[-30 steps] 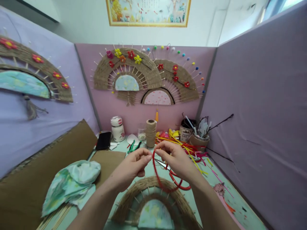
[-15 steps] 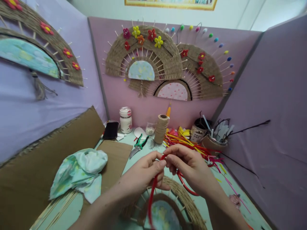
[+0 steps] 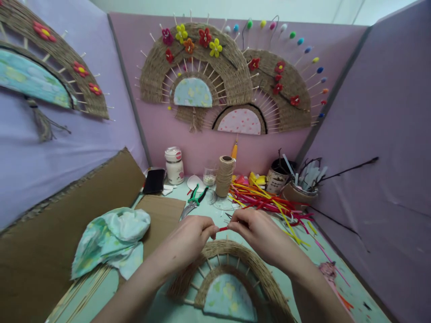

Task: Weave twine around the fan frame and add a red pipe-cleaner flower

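Both hands meet above a woven twine fan (image 3: 266, 273) with a half-round floral cloth centre (image 3: 229, 296). Stretched between the fingertips is a short visible length of red pipe cleaner (image 3: 223, 229). My left hand (image 3: 198, 229) pinches one end of it, fingers closed. My right hand (image 3: 254, 228) is closed on the other end, back of the hand toward me. A thin dark pointed tip (image 3: 228, 216) shows beside the right fingers; whether that hand holds it, I cannot tell. The rest of the pipe cleaner is hidden by the hands.
Behind the hands lie green-handled pruning shears (image 3: 194, 200), a twine spool (image 3: 224, 176) and a pile of coloured pipe cleaners (image 3: 266, 197). Crumpled floral cloth (image 3: 111, 237) and cardboard (image 3: 161, 215) are at left. Pots with twigs (image 3: 299, 190) stand at right.
The long red strand that hung below my left hand no longer shows; only a short red piece spans the fingertips. Both hands have moved slightly apart, and the view has tilted downward.
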`<state>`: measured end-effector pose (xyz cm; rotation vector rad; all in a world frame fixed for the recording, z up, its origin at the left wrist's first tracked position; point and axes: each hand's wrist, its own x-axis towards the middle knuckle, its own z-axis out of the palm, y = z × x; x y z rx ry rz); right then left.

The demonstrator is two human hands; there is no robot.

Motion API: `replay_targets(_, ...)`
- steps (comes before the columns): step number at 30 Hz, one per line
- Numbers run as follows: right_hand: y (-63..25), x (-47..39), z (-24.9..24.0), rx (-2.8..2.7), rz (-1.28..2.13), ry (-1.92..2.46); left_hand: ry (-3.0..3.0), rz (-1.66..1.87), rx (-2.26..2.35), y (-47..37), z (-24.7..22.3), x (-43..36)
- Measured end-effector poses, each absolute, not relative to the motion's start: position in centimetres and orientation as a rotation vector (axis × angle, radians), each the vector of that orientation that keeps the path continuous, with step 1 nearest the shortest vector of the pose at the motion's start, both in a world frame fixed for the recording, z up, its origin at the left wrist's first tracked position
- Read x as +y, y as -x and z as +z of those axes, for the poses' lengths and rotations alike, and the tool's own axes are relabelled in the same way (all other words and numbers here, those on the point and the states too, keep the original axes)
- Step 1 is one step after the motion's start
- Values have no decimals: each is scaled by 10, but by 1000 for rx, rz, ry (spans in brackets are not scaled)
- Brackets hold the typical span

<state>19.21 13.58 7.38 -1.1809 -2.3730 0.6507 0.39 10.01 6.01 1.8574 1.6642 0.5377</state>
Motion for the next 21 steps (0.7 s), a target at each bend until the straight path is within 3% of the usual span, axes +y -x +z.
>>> replay_targets(7, -201, 135, 78, -2473, 468, 1248, -1887, 529, 1657, 0, 66, 93)
replay_targets(12, -231, 128, 97, -2524, 647, 1029, -1895, 659, 1585, 20, 67, 122)
replay_targets(17, -274, 115, 118, -2505, 903, 785, -2127, 588, 1730, 9, 29, 183)
replay_targets(21, -292, 106, 129, -2413, 921, 731, -2249, 567, 1643, -28, -2, 214)
